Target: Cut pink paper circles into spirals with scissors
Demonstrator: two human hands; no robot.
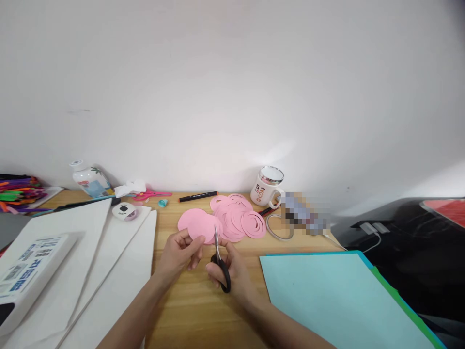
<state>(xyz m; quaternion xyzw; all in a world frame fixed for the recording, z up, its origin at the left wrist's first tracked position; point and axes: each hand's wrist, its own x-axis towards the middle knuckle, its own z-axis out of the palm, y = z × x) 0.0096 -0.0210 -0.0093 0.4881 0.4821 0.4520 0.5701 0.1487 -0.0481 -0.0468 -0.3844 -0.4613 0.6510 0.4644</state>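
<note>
My left hand [185,251] pinches a pink paper circle [200,225] at its lower edge, thumb on top. In my right hand [230,269] is a pair of scissors [218,259] with black handles, fingers in the loops. The blades point away from me and overlap the circle's right side; whether they cut into it I cannot make out. Just behind lies a pile of pink paper circles and rings [234,215], partly covered by the held circle.
A white mug [267,186] and a black marker [198,196] are at the back. Light blue sheets [319,286] lie at right, white boards [123,271] and a box [32,271] at left. Pink scissors [148,194] and a white bottle [89,179] stay near the wall.
</note>
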